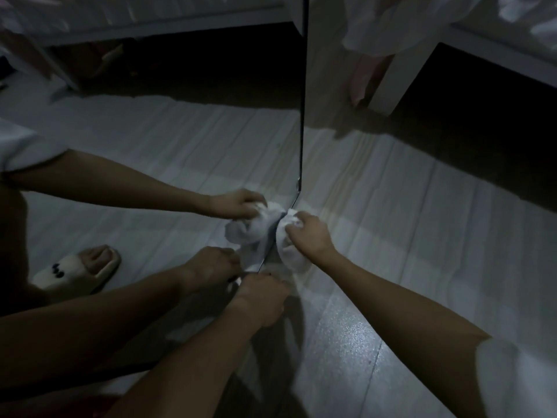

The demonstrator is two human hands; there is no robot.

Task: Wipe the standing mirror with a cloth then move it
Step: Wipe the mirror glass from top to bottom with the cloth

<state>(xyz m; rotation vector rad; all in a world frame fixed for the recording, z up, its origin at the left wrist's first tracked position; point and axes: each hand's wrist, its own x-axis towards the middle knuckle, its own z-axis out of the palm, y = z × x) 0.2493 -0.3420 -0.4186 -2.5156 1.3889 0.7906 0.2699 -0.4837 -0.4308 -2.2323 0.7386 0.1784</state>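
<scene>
The standing mirror [180, 131] fills the left half of the head view, its dark right edge running down to the floor. My right hand [309, 235] grips a bunched white cloth [291, 257] and presses it against the mirror's bottom corner. Just below it, my left hand [263, 300] has its fingers curled on the mirror's lower edge near the floor. Both hands and the cloth appear again as reflections in the glass.
The room is dim. A white bed-frame leg [401, 79] stands behind the mirror at the upper right, with dark space under the bed. Pale floorboards [407, 221] stretch to the right. A foot in a cream slipper [78, 273] is reflected at lower left.
</scene>
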